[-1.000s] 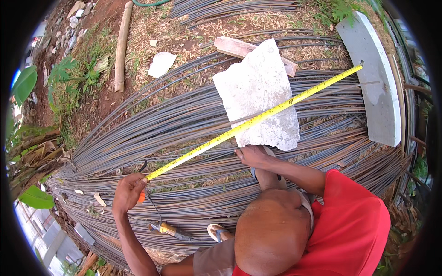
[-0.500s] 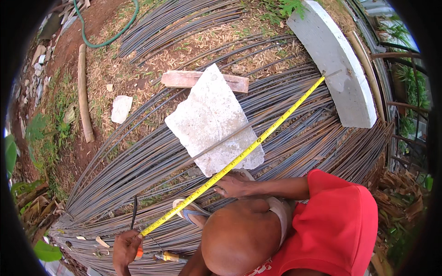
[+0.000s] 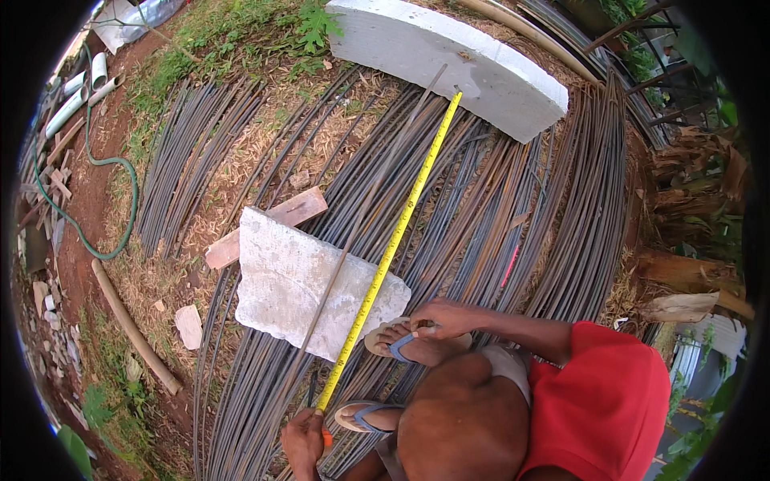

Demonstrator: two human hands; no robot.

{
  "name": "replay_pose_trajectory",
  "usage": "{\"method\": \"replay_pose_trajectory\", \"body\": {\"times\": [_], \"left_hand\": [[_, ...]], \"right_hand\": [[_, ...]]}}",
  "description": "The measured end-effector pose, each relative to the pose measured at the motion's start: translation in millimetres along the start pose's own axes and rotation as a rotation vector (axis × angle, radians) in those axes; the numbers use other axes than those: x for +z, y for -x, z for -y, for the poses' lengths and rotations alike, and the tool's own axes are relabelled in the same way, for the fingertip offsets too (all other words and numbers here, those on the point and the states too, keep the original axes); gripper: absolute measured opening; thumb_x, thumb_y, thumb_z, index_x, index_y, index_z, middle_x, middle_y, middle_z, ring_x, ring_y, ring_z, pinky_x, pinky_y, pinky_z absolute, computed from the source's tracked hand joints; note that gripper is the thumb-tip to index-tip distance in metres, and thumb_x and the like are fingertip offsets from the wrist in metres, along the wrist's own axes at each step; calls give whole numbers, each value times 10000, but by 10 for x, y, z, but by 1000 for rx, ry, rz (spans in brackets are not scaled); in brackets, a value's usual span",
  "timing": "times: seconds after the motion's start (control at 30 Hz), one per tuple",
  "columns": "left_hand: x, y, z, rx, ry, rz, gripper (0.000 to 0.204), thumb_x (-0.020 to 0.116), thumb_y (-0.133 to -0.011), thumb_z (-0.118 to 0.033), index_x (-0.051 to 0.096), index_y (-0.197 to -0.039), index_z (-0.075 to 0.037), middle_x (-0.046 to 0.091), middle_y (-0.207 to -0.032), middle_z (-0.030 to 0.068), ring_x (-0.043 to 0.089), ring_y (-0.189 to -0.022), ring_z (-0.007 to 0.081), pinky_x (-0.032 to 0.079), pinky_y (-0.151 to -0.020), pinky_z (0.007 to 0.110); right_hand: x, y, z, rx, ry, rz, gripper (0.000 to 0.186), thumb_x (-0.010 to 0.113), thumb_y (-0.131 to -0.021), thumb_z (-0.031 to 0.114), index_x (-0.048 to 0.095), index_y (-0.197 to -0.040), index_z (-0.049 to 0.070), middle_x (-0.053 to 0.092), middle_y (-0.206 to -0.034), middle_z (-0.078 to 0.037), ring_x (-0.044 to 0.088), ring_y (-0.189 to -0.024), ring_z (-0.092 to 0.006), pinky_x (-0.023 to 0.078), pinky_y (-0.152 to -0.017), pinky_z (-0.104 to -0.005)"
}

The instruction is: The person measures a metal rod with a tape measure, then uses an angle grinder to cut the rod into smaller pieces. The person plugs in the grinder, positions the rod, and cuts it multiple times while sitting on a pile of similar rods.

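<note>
My left hand is closed on an orange tape measure at the bottom; its yellow blade stretches up to the face of a long pale concrete slab. My right hand hovers at or on my sandalled foot, fingers curled; what they hold, if anything, is unclear. A jagged white concrete piece lies left of the tape on bundled steel rods, with one loose rod crossing it. A short plank sits beside the piece.
A wooden pole and paper-like scrap lie on soil at left, with a green hose, pale pipes and rubble. More rods lie upper left. Metal framework, dry leaves and plants line the right edge.
The view has turned, bringing the slab to the top and pipes into sight. The blade stays stretched from my left hand. My right hand has left the white piece's edge and curled its fingers.
</note>
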State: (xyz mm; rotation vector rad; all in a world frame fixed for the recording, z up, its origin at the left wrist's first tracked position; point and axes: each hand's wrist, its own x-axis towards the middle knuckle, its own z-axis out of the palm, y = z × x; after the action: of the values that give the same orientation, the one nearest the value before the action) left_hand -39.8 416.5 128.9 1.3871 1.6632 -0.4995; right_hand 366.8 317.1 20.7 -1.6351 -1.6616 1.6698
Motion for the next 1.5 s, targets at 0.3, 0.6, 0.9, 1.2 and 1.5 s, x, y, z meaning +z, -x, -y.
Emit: {"method": "replay_pose_trajectory", "body": {"times": [0.3,0.6,0.9,1.2,1.5], "left_hand": [[70,-222,-328,102,-47,-14,316,678,-966,-375,802,-1067,-103,763,-783,169,740,-882,423,541,-828,501],[18,-206,-434,130,-112,-150,272,636,-1015,-349,770,-1020,-112,749,-777,153,715,-876,429,514,-861,533],[-2,-217,-454,75,-74,-112,282,623,-1019,-350,768,-1023,-108,745,-763,161,725,-847,428,536,-813,506],[-13,-235,-433,86,-41,-79,285,618,-1023,-354,774,-1016,-116,754,-748,128,737,-837,403,538,-811,501],[18,-261,-403,105,-36,-75,302,619,-1025,-369,777,-1029,-111,750,-737,124,729,-835,403,528,-843,512]], "right_hand": [[-683,-33,248,159,-205,-550,277,704,-1005,261,733,-1100,1,747,-953,-111,711,-904,-175,557,-805,-389],[-626,-335,170,157,-430,-500,460,745,-1017,324,624,-1362,45,649,-1289,-130,628,-1246,-240,526,-1051,-442],[-473,-1034,-264,-206,-886,-341,748,707,-1004,444,470,-1562,6,544,-1529,-180,478,-1477,-303,358,-1256,-488],[-700,-1888,-237,-290,-894,-346,524,524,-1136,368,550,-1507,-1,578,-1534,-143,490,-1485,-260,344,-1290,-427],[-670,-2133,115,-323,-606,-264,603,481,-1140,412,452,-1610,37,464,-1666,-103,339,-1584,-272,231,-1323,-424]]}}
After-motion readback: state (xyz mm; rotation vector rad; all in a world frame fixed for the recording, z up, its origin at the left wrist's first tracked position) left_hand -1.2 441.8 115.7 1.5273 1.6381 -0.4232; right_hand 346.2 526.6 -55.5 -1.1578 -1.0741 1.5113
